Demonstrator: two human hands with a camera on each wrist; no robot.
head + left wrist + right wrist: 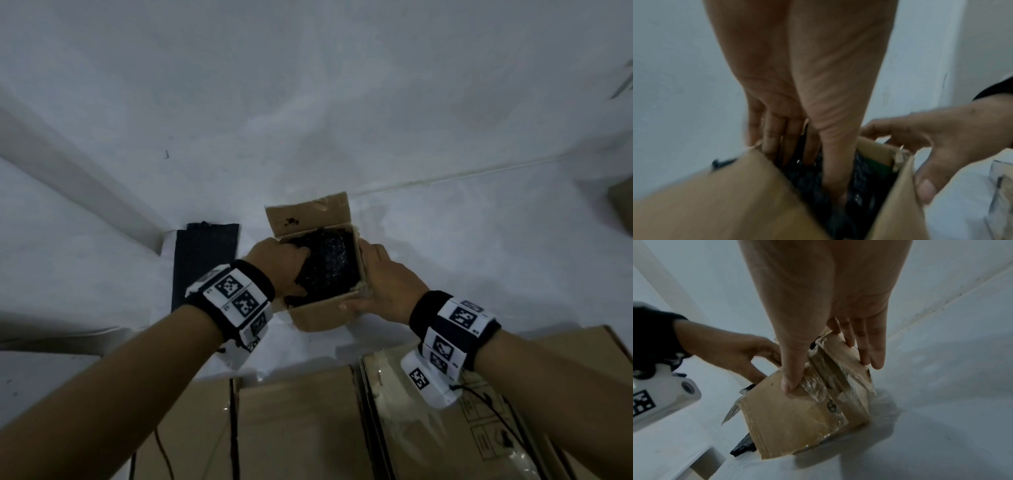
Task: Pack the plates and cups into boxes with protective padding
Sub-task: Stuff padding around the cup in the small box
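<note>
While the right hand [383, 284] steadies the box [329, 311] from outside, thumb on the near wall and fingers [877, 352] lying fairly straight along the right wall, the left hand [281, 267] reaches inside. Left fingers [774, 138] and thumb are extended, pushed down into black bubble wrap [329, 263] that fills the box; whether they pinch it cannot be told. Box is open-topped, far flap [308, 214] upright, clear tape on its outer walls, and seems tilted on a white surface [308, 120]. No plate or cup can be made out under the wrap. Dark sheet [205, 253] lies just left of the box. Larger cartons [298, 428] sit at the near edge.
</note>
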